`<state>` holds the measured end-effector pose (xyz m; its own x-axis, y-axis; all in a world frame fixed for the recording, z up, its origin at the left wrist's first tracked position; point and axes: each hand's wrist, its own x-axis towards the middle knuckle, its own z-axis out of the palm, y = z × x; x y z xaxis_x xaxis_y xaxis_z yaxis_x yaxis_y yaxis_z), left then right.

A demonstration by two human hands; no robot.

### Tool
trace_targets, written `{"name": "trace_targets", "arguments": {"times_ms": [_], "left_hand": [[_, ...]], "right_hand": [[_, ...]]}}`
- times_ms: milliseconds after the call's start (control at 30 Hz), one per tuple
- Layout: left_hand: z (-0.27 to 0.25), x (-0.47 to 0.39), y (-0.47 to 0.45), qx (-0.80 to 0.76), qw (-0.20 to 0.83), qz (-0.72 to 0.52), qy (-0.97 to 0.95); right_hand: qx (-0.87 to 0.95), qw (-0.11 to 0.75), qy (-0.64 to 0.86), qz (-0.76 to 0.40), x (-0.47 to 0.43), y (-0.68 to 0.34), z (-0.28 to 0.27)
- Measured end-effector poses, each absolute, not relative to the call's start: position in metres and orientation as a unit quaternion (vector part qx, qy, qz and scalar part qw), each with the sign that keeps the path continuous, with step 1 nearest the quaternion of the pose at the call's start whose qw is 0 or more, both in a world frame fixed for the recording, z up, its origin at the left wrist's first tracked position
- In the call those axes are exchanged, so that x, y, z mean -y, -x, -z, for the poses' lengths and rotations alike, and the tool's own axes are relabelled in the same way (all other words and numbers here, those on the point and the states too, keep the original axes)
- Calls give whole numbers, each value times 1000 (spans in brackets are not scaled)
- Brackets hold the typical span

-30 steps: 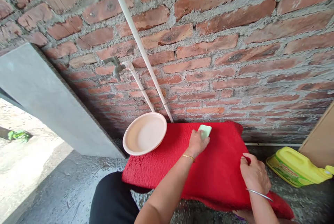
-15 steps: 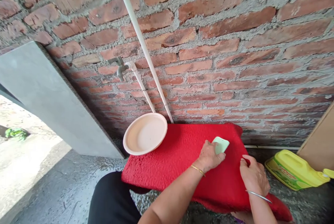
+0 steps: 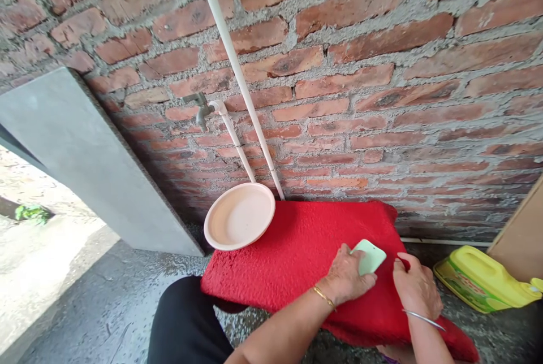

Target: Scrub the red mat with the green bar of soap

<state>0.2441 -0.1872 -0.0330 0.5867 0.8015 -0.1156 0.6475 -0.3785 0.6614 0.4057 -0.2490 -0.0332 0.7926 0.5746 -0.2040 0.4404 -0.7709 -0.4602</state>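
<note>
My left hand [image 3: 348, 274], with a gold bracelet at the wrist, is closed round a pale green flat-backed scrubbing brush [image 3: 372, 256]. The brush has rounded corners and a small hole near one end; its underside is hidden against the red cloth [image 3: 297, 256]. That thick, fuzzy cloth drapes over a low support and hangs down in front. At its right edge my right hand [image 3: 418, 286], wearing a silver bangle, has its fingers curled, a bit of red cloth showing between thumb and forefinger.
A pale pink basin [image 3: 240, 217] sits at the cloth's far left corner, below a tap [image 3: 200, 108] on the brick wall [image 3: 339, 92]. A yellow jug [image 3: 487, 279] lies on the wet floor at right. A grey slab [image 3: 93, 160] leans at left.
My left hand has drawn the brush toward me and slightly right over the cloth. The right hand stays at the cloth's edge. The whole view has shifted a little.
</note>
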Motion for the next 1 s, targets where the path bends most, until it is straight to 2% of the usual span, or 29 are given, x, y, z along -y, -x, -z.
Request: {"name": "trace_targets", "arguments": {"times_ms": [100,233,300,400,567,633,767,867,1000], "left_hand": [[26,174,-217,-477,318,-140,-807],[13,128,-147,-622,172,-147,-750],[11,117,-127,-671,138,-125,-717],[18,134,-140,-669,151,-114,-719],[34,204,-208,-471,297,-95,-825],[33,212,-216,-440,322,-105,-832],[18,165,-184,-545,242,-158,-787],[8,115,-153,-657,161,-140,-723],[10,100,-157,-697,140,-122,-692]], "right_hand": [[275,206,924,-169,249,-406,33],[273,216,922,-173,248,-405,33],[274,214,922,-173,247,-405,34],[274,207,924,-171,247,-407,35],[280,197,924,-167,249,-407,34],[283,194,925,-165,249,-406,33],[280,202,925,-160,248,-405,32],[274,209,925,-162,247,-404,32],[272,213,922,-173,247,-403,30]]}}
